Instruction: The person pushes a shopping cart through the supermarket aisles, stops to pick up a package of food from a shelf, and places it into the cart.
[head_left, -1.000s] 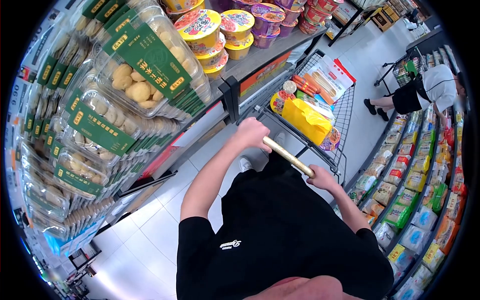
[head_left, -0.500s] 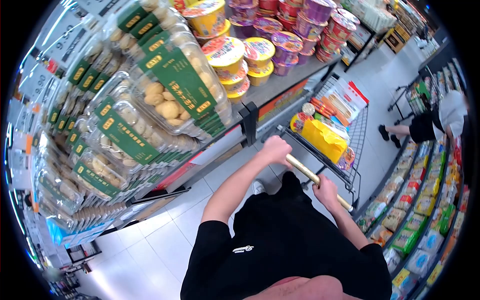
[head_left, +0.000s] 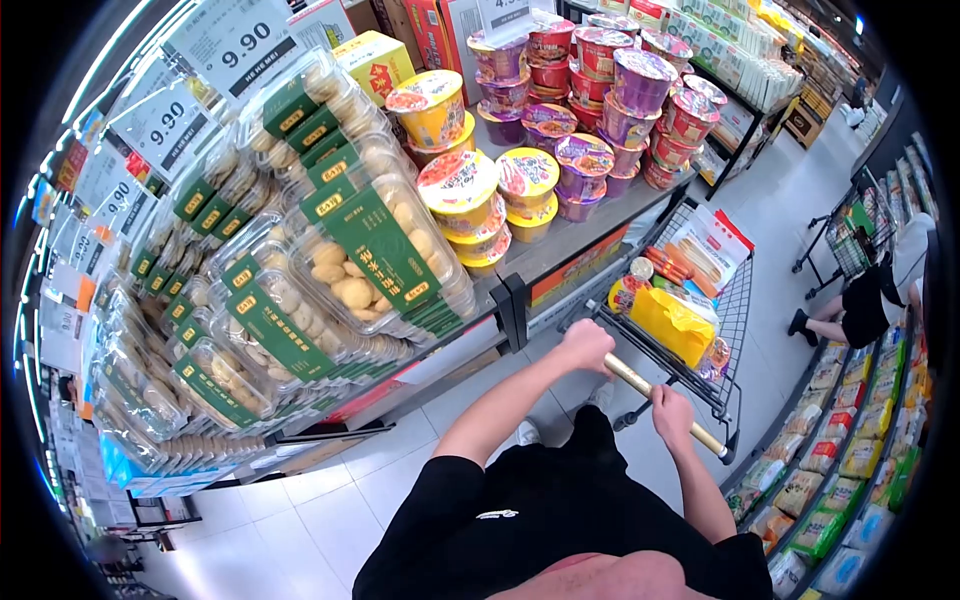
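Observation:
My left hand [head_left: 587, 347] is closed around one end of the pale gold handle [head_left: 629, 375] of a shopping cart [head_left: 738, 335]. Further along the same bar, my right hand [head_left: 672, 413] is wrapped round it as well. In the cart's wire basket lie a yellow package [head_left: 674, 327], a red-and-white bag [head_left: 722, 240], a pack of sausages [head_left: 692, 266] and a yellow noodle cup [head_left: 627, 293]. A purple cup is partly hidden at the basket's side.
On the left, a display holds clear boxes of round biscuits [head_left: 352, 280] under price signs [head_left: 245, 48]. Instant noodle cups [head_left: 457, 183] stand stacked beyond. To the right are shelves of bagged goods [head_left: 820, 425], a person [head_left: 868, 305] and another cart [head_left: 850, 240].
The camera view has shifted, so the display, cart and hands appear lower and further right. More price signs show at upper left. Both hands stay on the handle.

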